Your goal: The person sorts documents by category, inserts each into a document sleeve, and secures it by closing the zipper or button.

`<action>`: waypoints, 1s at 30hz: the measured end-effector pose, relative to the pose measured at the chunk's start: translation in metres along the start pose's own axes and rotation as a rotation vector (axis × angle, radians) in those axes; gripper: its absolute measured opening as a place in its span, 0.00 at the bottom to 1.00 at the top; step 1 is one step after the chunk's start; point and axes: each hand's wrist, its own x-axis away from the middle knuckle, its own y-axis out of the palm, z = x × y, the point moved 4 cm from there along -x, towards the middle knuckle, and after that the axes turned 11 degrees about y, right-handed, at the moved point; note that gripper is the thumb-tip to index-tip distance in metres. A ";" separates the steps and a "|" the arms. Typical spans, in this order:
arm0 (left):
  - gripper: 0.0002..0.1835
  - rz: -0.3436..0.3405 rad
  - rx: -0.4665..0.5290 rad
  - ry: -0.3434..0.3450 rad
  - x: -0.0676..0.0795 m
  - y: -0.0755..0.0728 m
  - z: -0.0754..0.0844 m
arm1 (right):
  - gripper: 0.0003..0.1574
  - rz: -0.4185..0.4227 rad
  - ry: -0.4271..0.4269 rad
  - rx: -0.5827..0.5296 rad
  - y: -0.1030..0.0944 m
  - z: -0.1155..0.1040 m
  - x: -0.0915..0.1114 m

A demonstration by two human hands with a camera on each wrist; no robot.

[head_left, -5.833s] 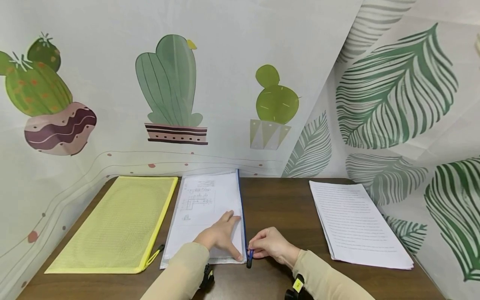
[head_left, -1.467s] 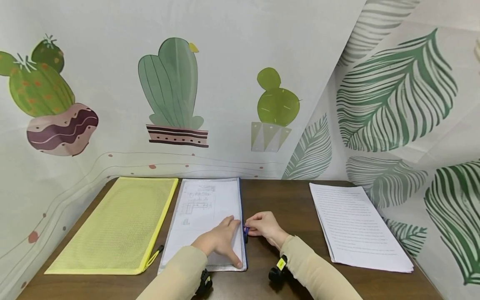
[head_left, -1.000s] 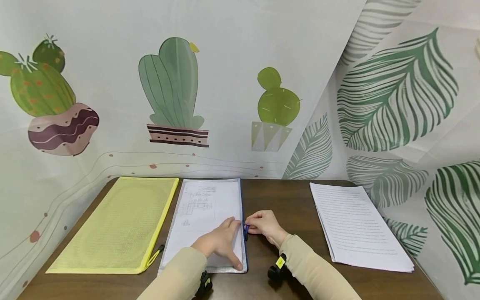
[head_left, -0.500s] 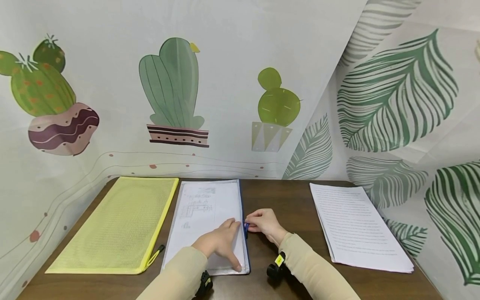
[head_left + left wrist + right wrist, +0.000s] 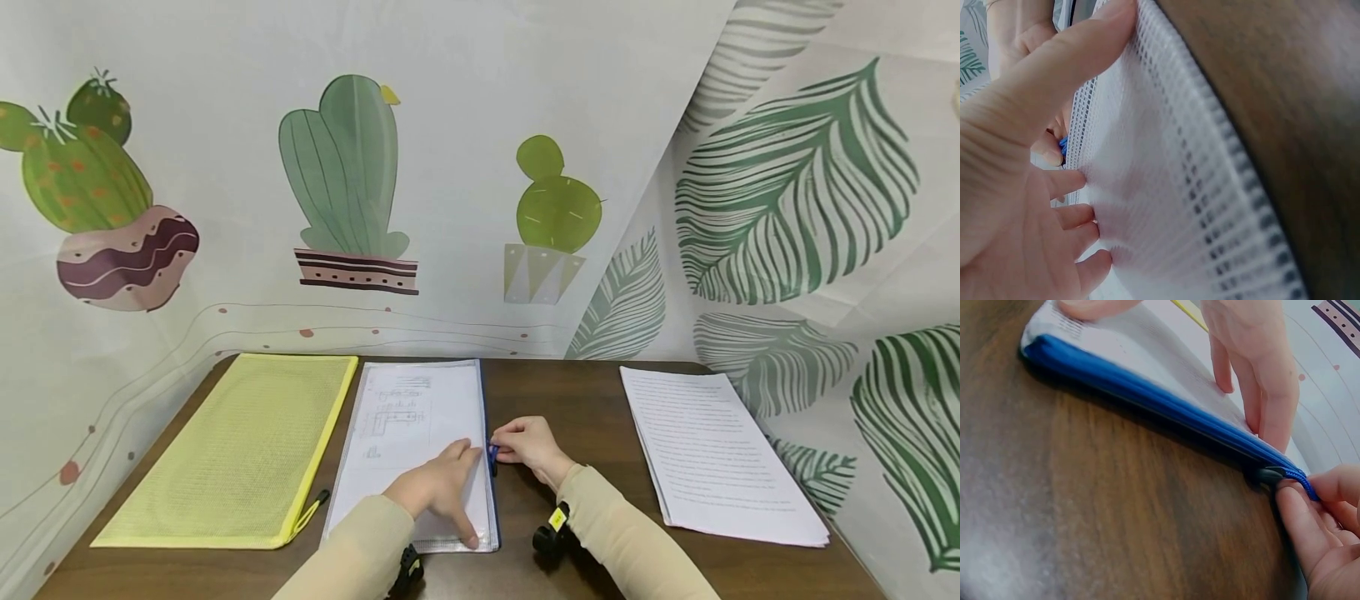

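A clear mesh zipper pouch [image 5: 446, 546] with a blue zipper [image 5: 1147, 403] along its right side lies on the table, with a white sheet bearing a technical drawing [image 5: 397, 417] inside. My left hand [image 5: 442, 483] rests on its lower right part, thumb and fingers spread and fingertips pressing the mesh. At the right edge, my right hand [image 5: 531, 446] pinches the zipper's blue pull cord [image 5: 1300, 481] between thumb and fingers. A dark pull end [image 5: 1266, 476] shows beside the fingertips in the right wrist view. The slider itself is hard to make out.
A yellow mesh zipper pouch [image 5: 225, 458] lies to the left, its yellow pull cord [image 5: 303, 517] at the lower right corner. A stack of printed paper [image 5: 712, 450] lies to the right. Behind the brown table [image 5: 570, 392] hangs a cactus-and-leaf patterned backdrop [image 5: 450, 167].
Since the oldest frame, my right hand has moved from the pouch's lower right corner up along its zipper edge, still pinching the cord. Lately the pouch has slid slightly towards me; my left hand stays.
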 end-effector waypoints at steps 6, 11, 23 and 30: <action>0.68 -0.020 -0.007 -0.002 0.001 -0.002 0.001 | 0.13 -0.006 -0.006 0.005 0.001 -0.006 0.004; 0.67 -0.023 -0.011 -0.007 0.001 -0.003 0.001 | 0.14 -0.009 -0.011 0.029 0.003 -0.014 0.013; 0.65 -0.019 -0.014 0.000 -0.001 -0.005 -0.002 | 0.11 0.038 0.006 0.040 0.001 0.001 -0.012; 0.54 0.030 -0.009 0.006 -0.008 -0.010 -0.006 | 0.11 0.047 0.003 0.026 0.000 -0.002 -0.015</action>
